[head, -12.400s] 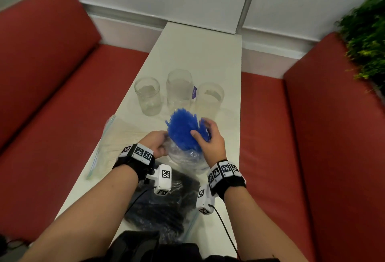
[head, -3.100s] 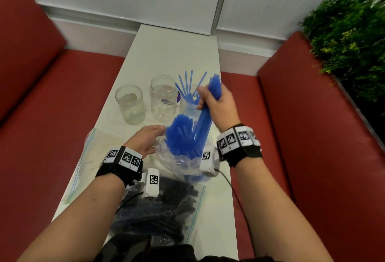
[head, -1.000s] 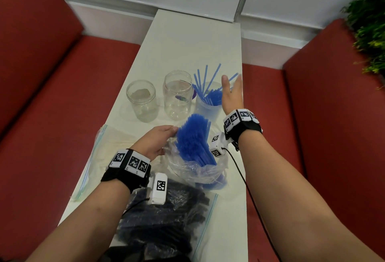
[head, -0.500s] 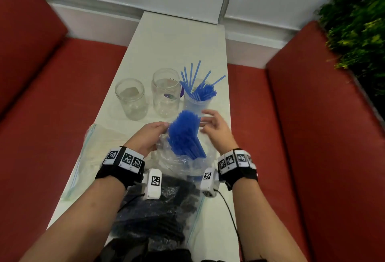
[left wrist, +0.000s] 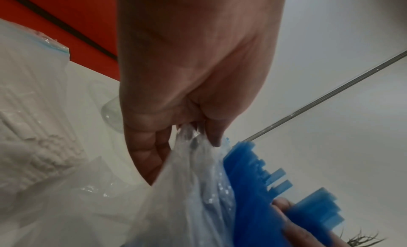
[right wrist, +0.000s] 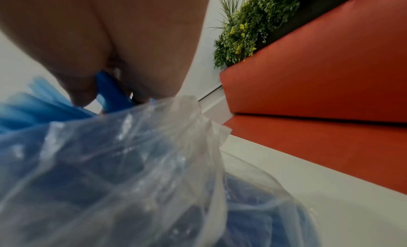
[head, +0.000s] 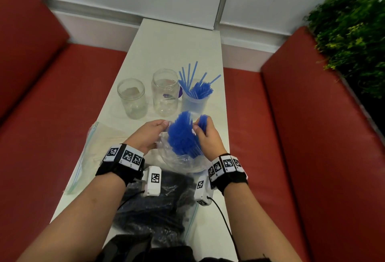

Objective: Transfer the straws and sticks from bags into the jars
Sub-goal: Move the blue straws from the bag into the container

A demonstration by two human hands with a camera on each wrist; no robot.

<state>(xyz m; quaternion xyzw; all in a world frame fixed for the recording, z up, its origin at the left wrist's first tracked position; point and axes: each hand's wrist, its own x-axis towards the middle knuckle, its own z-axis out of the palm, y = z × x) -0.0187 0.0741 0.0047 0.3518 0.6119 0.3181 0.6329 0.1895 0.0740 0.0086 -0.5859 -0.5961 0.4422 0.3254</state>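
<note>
Right hand (head: 209, 138) now grips a small bunch of blue straws (head: 203, 123) it lacked before; left hand (head: 146, 134) pinches clear bag (head: 179, 159) rim.

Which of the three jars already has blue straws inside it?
The rightmost jar, standing nearest the right hand. Blue straws stick out of its mouth; the other two jars hold none.

Three jars in a row across the table (head: 179, 40), bags nearer the person.
Straws stand in the right jar (head: 194, 103); the straw bag (head: 181, 157) sits before it, another bag (head: 154, 213) nearest, a third bag (head: 93, 153) at left.
</note>
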